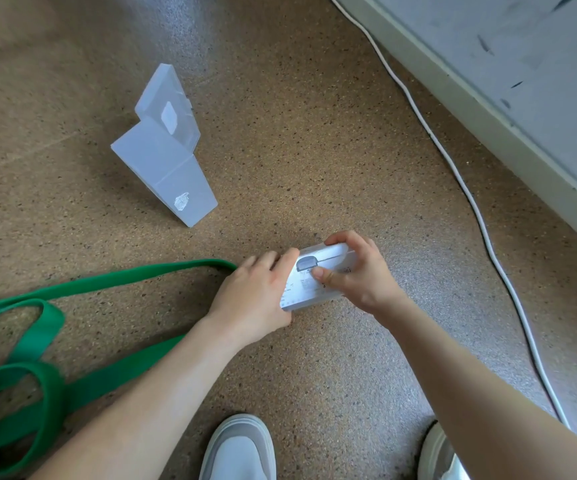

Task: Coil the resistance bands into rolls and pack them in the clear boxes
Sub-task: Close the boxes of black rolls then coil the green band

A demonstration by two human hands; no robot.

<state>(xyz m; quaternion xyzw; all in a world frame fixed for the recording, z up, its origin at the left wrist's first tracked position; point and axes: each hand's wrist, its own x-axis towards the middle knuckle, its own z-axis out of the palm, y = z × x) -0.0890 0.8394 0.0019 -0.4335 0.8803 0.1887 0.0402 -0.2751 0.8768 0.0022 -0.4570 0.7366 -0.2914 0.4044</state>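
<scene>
A small clear box (309, 289) with a grey tab and printed label rests on the speckled floor at centre. My left hand (256, 296) grips its left end. My right hand (356, 271) wraps its right end, thumb pressed near the grey tab. What is inside the box is hidden. A long green resistance band (48, 341) lies uncoiled in loose loops on the floor at the left, running under my left forearm. A second clear box (166, 161) lies open and empty further back on the left, its lid raised.
A white cable (460, 181) snakes across the floor on the right, alongside a grey wall base (488, 116). Two white shoes (238, 452) show at the bottom edge.
</scene>
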